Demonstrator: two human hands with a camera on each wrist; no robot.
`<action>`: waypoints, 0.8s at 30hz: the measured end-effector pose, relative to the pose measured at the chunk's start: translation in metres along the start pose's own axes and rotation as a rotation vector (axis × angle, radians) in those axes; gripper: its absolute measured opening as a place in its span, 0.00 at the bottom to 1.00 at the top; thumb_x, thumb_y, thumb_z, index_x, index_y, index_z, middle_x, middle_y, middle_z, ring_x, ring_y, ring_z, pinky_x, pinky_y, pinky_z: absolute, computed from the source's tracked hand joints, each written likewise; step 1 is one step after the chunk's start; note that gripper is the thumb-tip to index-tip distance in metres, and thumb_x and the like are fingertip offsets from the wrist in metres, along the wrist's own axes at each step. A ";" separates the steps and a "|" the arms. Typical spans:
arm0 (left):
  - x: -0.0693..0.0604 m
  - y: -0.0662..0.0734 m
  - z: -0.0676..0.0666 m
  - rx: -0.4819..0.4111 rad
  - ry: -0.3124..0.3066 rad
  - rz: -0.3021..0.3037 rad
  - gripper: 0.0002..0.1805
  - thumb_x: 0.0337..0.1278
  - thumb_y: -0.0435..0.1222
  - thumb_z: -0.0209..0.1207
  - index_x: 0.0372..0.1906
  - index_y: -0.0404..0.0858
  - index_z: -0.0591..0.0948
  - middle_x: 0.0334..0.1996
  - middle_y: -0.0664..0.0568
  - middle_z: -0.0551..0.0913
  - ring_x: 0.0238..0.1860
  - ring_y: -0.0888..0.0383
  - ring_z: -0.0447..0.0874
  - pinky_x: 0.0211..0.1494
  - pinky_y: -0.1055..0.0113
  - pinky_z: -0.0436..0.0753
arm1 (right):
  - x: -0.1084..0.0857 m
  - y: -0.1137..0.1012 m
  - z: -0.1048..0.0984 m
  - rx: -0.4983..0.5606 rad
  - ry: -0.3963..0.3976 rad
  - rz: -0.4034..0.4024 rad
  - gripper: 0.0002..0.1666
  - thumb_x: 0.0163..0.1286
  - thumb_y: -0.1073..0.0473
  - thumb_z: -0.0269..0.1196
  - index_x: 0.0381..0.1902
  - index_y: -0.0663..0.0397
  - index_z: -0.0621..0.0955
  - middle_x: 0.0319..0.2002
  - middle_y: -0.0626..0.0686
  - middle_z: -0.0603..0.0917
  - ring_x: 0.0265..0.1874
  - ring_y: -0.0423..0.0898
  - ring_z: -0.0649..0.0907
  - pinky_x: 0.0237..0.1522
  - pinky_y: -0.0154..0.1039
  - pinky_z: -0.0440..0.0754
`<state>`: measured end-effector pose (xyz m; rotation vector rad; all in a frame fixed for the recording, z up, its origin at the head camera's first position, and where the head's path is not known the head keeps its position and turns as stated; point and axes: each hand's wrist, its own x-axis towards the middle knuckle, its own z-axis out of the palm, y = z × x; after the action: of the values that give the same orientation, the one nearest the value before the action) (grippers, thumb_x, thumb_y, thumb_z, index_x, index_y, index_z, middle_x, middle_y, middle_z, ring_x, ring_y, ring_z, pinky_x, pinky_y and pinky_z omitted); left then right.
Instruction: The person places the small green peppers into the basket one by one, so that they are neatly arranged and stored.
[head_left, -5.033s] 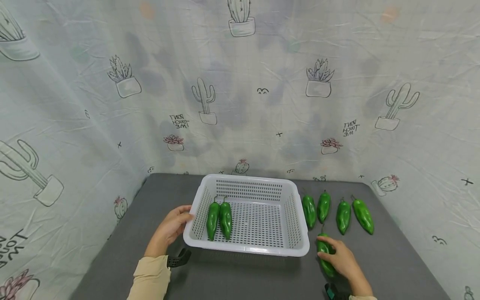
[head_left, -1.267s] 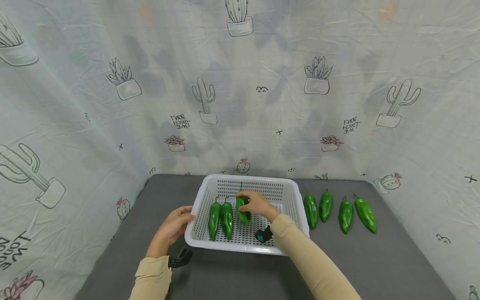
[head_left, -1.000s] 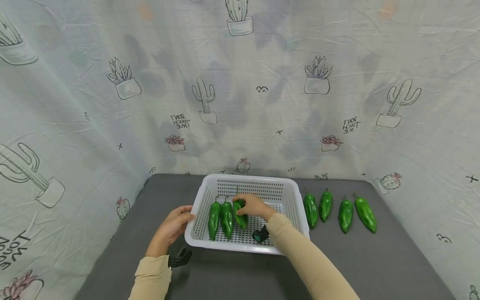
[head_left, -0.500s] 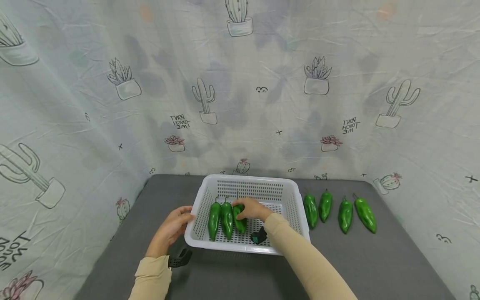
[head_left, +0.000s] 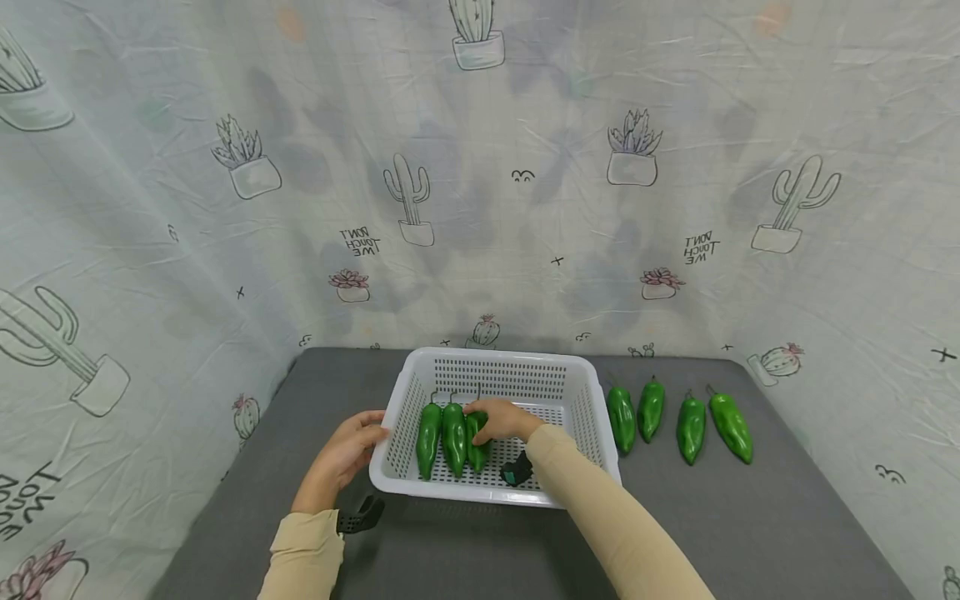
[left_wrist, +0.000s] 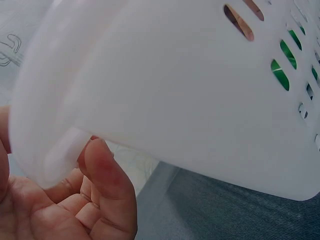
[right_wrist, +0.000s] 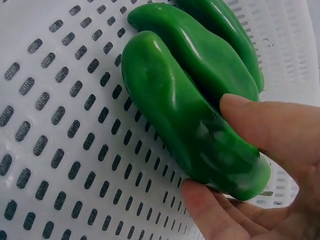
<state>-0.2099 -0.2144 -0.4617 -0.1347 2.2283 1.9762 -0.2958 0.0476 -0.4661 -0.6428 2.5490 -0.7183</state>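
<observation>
The right hand's (head_left: 504,418) grip pinches a green pepper (right_wrist: 175,110) inside the white basket (head_left: 465,493), with two more peppers (head_left: 453,442) at that pepper's 9 o'clock. The left hand's (head_left: 348,446) grip holds the basket's rim at 9 o'clock. Four loose peppers (head_left: 621,421) lie on the grey tabletop (head_left: 442,554) at its 3 o'clock. On the cloth (head_left: 480,125), toward 11 and 2 o'clock, flipped lettering (head_left: 362,242) resembles "DON'T TOUCH ME".

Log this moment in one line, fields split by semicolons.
left hand: holds white basket by rim; right hand: grips green pepper inside basket; alongside it: two other peppers; on gray table: four peppers
</observation>
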 end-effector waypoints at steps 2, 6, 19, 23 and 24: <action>0.000 0.001 0.000 -0.007 0.006 -0.008 0.27 0.58 0.30 0.51 0.63 0.27 0.65 0.56 0.31 0.73 0.48 0.46 0.81 0.45 0.55 0.81 | 0.000 0.000 0.000 0.009 0.000 0.009 0.36 0.55 0.57 0.70 0.63 0.43 0.74 0.68 0.55 0.68 0.68 0.57 0.64 0.66 0.57 0.59; 0.000 0.002 0.000 -0.005 0.005 -0.006 0.27 0.59 0.30 0.51 0.63 0.27 0.64 0.56 0.31 0.74 0.47 0.47 0.81 0.45 0.55 0.81 | -0.001 -0.002 0.000 0.028 0.008 0.027 0.36 0.55 0.57 0.70 0.64 0.43 0.73 0.68 0.56 0.68 0.68 0.58 0.65 0.66 0.58 0.60; -0.003 0.004 -0.001 -0.005 -0.017 0.006 0.27 0.60 0.30 0.50 0.63 0.25 0.63 0.56 0.30 0.72 0.49 0.45 0.80 0.45 0.55 0.80 | -0.013 0.001 -0.019 0.120 0.142 -0.025 0.37 0.59 0.57 0.67 0.67 0.49 0.70 0.68 0.57 0.68 0.66 0.59 0.66 0.62 0.59 0.65; -0.003 0.004 -0.001 -0.002 -0.023 0.012 0.27 0.61 0.30 0.51 0.64 0.25 0.62 0.57 0.28 0.71 0.50 0.44 0.80 0.45 0.54 0.81 | -0.021 0.005 -0.030 0.187 0.220 -0.065 0.34 0.60 0.60 0.65 0.65 0.53 0.71 0.66 0.58 0.70 0.65 0.60 0.67 0.62 0.58 0.65; -0.003 0.004 -0.002 -0.003 -0.023 0.013 0.27 0.61 0.30 0.51 0.64 0.25 0.62 0.57 0.28 0.71 0.50 0.44 0.80 0.45 0.54 0.81 | -0.022 0.006 -0.032 0.199 0.236 -0.070 0.33 0.60 0.61 0.65 0.65 0.54 0.71 0.66 0.57 0.70 0.65 0.60 0.67 0.63 0.58 0.65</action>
<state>-0.2075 -0.2155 -0.4569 -0.0977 2.2175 1.9779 -0.2957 0.0764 -0.4387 -0.6134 2.6281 -1.1158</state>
